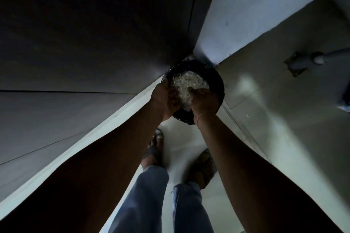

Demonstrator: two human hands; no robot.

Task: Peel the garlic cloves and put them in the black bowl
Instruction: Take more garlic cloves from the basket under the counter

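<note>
I am looking straight down in dim light. A round black container (217, 79) stands on the floor in the corner, and its rim looks lined with black plastic. A pale heap of garlic skins (189, 83) fills its middle. My left hand (166, 98) and my right hand (205, 103) meet at the near side of the container. Their fingers curl round the near edge of the pale heap, and the right thumb lies on top of it. Whatever is under the heap is hidden. I cannot make out single cloves.
A dark door or panel (85, 43) rises on the left, with a pale wall (255, 5) beyond the container. A grey pipe with a white fitting (320, 58) crosses the tiled floor (284, 119) at right. My sandalled feet (155, 149) stand just behind the container.
</note>
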